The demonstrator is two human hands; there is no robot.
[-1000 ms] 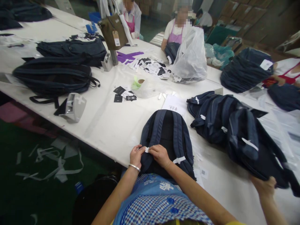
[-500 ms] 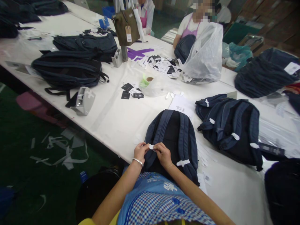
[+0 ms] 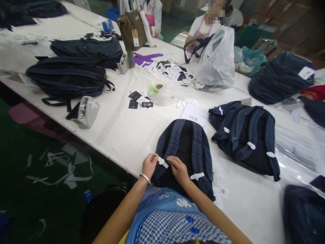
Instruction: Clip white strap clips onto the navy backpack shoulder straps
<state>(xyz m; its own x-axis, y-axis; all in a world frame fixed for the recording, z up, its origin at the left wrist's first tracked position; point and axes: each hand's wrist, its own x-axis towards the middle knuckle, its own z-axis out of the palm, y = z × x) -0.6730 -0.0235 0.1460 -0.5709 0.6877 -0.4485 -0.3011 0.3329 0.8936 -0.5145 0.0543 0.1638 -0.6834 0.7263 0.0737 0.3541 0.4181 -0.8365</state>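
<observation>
A dark navy backpack lies straps-up on the table against my body. Across its left shoulder strap sits a white paper strip with a toothed end. My left hand pinches the rounded left end of this strip. My right hand is just right of the toothed end, over the black back panel, fingers stretched out and bent slightly; no object shows in them. A matching white strip is fastened round the right shoulder strap.
Right of me lie more navy backpacks with white strips on their straps. Black hang tags, a tape roll and a grey tape dispenser lie ahead. Across the table, a person in a pink apron handles a bag beside a plastic sack.
My hands have moved apart: the right has come off the white strip, which now shows more of its length on the strap. Across the table, the person's dark bag has shifted.
</observation>
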